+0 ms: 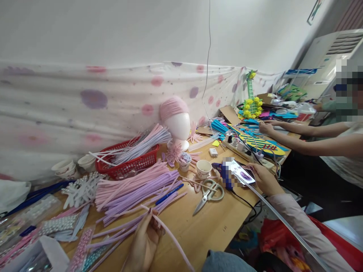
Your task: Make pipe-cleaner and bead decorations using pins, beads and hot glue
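Note:
My left hand (145, 241), low in the middle, is closed on a pale pink pipe cleaner (174, 236), which bends down to the right. Purple pipe cleaners (113, 231) lie behind that hand. At the right, my right hand (266, 180) has its fingers closed at the edge of a smartphone (243, 174) with a lit screen. Beside the phone is a blue glue gun (227, 177), partly hidden by blurring. A long translucent rod (283, 222) runs from near it past my right forearm. Scissors (209, 194) and a blue pen (169, 194) lie between my hands.
Pink and purple pipe cleaner bundles (133, 185) lie before a red basket (127, 156). A white foam head (178, 124) wears a pink covering. Paper cups (203, 169), bead packs (82, 247) and a power strip (241, 149) stand around. Another person's hands (266, 126) work at right.

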A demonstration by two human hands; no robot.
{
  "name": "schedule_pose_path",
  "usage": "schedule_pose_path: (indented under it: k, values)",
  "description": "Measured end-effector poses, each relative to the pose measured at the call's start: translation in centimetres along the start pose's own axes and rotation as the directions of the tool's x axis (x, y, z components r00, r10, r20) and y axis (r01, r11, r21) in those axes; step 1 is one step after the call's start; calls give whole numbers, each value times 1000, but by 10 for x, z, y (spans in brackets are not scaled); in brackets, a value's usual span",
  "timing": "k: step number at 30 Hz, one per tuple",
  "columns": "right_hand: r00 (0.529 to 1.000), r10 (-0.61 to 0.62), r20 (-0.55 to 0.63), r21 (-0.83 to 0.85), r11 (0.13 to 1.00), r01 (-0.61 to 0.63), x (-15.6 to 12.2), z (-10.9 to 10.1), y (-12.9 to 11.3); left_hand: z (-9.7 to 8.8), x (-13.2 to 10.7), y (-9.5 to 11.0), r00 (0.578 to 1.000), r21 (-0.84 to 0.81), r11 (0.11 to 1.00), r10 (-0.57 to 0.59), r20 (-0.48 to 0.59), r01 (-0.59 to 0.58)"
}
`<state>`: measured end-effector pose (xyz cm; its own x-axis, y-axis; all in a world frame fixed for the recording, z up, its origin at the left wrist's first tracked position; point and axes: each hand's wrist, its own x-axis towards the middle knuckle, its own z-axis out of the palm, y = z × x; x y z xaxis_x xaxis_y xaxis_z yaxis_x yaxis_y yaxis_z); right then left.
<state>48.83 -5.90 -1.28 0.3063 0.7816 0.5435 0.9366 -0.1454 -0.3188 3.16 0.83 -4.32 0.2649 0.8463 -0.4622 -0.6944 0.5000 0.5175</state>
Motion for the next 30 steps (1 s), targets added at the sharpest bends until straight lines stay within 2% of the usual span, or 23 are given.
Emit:
schedule_pose_path:
  k: [3,9,11,16,21,26,28,30]
  values:
    - [1000,15,-15,-3,1000,-15,-4,-1,-1,9,-4,3,997,-19,1000,1,-76,-3]
    - [993,44,-109,7,999,-43,-32,-1,-2,22,-14,10,997,-14,999,-45,-64,44]
    - [995,40,-95,8,999,-39,-38,4,0,21,-14,10,996,-16,999,-43,-84,42]
    - [999,39,-32,13,999,-39,-22,14,2,18,-13,9,996,-13,999,-47,-73,47]
    - [997,47,-58,15,999,-46,-4,3,2,19,-13,9,996,-12,998,-59,-68,58]
    - [997,51,-60,15,999,-50,-7,-5,6,13,-9,9,998,10,998,-63,-30,64]
    - [996,58,-67,16,998,-57,-10,-6,8,12,-5,11,1000,65,998,-10,-4,10]
    - [995,63,-75,21,998,-62,-11,-6,9,11,-1,15,990,162,977,129,56,-136]
